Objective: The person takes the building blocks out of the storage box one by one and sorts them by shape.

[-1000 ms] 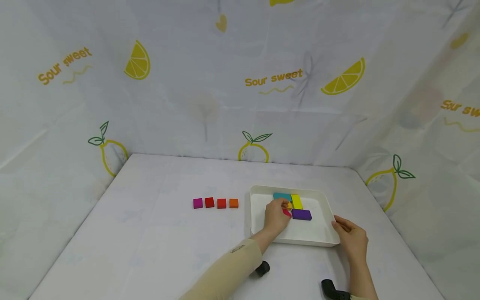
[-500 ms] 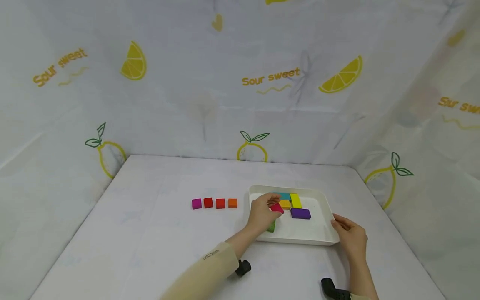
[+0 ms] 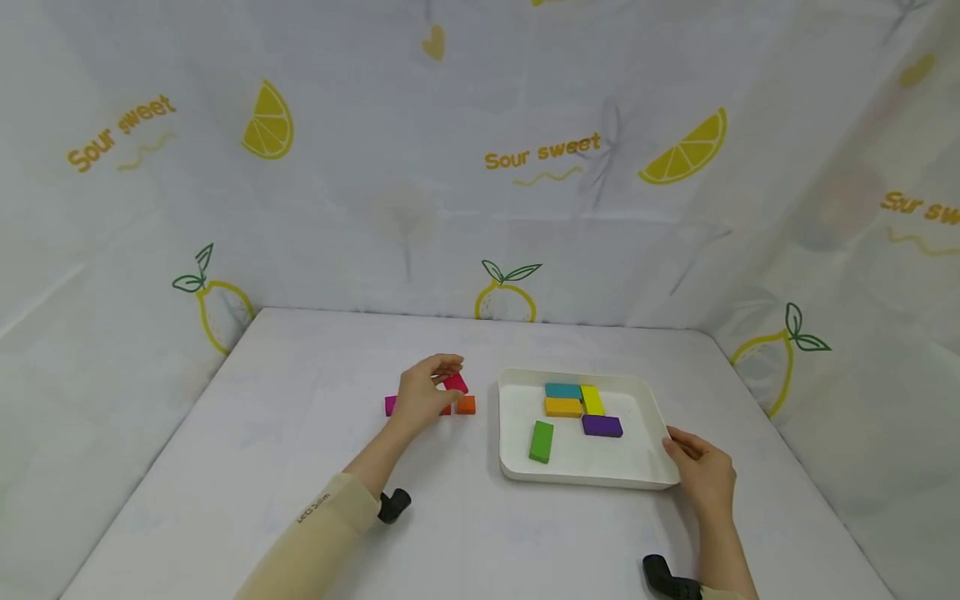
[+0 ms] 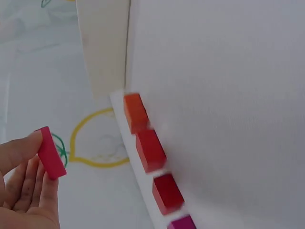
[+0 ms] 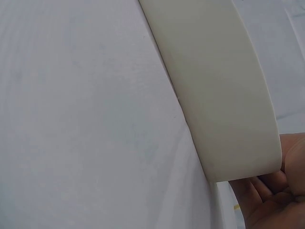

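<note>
My left hand pinches a pinkish-red block between thumb and fingers, held above the row of blocks left of the tray. In that row, the left wrist view shows an orange block, a red block, a dark red block and a magenta block; the hand partly covers them in the head view. At the white tray's right side, my right hand holds the rim near its front corner, thumb on the wall.
Inside the tray lie a teal block, a yellow block, an orange-yellow block, a purple block and, apart from these, a green block. A lemon-print sheet hangs behind the table.
My left hand has lifted the pinkish-red block out of the tray and carried it left, over the row of blocks. The green block is now uncovered. My right hand stays at the tray.
</note>
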Demonstrator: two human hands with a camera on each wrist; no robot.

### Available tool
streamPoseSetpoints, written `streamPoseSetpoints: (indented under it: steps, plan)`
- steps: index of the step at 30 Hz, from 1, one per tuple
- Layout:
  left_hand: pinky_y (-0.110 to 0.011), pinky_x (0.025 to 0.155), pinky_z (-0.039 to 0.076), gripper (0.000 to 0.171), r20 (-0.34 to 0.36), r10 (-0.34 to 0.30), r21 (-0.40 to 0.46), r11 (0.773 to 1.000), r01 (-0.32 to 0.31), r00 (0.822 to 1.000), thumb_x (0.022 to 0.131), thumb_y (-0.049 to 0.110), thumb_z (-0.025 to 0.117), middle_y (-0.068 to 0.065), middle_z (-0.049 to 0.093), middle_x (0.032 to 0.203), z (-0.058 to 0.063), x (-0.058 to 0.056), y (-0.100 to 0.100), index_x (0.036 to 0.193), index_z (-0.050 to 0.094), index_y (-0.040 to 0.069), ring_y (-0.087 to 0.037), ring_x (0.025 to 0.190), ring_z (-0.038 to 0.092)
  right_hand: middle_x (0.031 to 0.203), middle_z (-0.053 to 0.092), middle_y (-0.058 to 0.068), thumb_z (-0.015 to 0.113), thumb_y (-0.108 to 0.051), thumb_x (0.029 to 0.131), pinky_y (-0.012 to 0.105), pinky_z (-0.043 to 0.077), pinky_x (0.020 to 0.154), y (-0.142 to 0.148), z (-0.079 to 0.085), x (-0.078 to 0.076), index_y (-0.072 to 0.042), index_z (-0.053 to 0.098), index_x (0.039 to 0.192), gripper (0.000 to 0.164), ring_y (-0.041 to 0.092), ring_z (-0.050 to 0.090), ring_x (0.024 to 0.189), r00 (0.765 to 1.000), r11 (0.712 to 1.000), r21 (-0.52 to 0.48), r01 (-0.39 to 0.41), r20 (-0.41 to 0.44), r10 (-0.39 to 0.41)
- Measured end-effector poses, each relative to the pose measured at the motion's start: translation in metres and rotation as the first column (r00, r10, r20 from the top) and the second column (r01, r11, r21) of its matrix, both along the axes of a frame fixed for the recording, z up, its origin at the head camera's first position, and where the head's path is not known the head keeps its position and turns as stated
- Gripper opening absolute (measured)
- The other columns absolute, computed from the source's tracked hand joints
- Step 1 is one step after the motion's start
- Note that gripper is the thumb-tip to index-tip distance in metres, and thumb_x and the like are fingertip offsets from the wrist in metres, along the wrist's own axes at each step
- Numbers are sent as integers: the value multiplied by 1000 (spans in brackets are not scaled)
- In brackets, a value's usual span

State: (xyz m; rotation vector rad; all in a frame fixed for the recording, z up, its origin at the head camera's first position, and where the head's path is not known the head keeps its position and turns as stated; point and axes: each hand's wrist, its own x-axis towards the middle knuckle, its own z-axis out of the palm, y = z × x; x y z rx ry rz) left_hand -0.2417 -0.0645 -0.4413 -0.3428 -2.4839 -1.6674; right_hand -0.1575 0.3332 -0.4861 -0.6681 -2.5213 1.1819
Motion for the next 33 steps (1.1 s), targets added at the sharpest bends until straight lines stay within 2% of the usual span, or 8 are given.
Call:
streamPoseSetpoints:
  steps: [5,10,15,20,25,33]
  plan:
    - [-40,103,54,48,-12,-44,-101,994,43,999,81,-2,76,-12,70,120,7,-12,-39,126,64,6,-27,113,65,118,70,20,65,-28,94,-3,39,63,-1,0,1,-5,69,122,37,-32,39,70,1000,1000,10,19,-7,-19]
    - [-43,102,54,49,33,-100,-152,983,104,994,83,1,74,-13,68,125,11,-19,-69,130,61,8,-30,119,65,118,71,20,66,-27,94,-3,39,63,-1,0,2,-5,70,122,36,-32,40,70,1000,1000,10,24,-8,-24]
    - [-47,103,53,48,80,-106,-197,973,120,991,86,0,70,-17,67,127,2,-22,-99,132,60,7,-33,120,63,117,71,21,66,-28,94,-3,39,62,-1,0,1,-4,69,123,38,-32,40,70,1000,1000,-3,12,-1,-12]
    - [-48,103,53,48,128,-70,-246,964,100,989,85,-1,70,-20,67,125,-13,-21,-124,132,59,4,-34,117,63,120,70,20,65,-28,95,-3,40,63,-1,1,-1,-6,69,123,36,-31,41,71,1000,1000,-4,17,8,-16]
    - [-48,104,53,50,173,-59,-252,962,102,983,84,-2,71,-20,67,123,-26,-23,-137,132,58,1,-33,115,63,120,70,20,65,-27,95,-2,40,63,0,1,-1,-5,69,124,37,-30,40,71,1000,1000,-15,13,13,-13]
    - [-47,105,51,49,200,-54,-232,967,101,978,82,-3,73,-19,68,121,-38,-26,-140,129,61,1,-30,112,64,118,71,19,65,-30,94,-3,38,63,1,-1,-2,-6,69,124,38,-31,38,71,1000,1000,-3,16,27,-16]
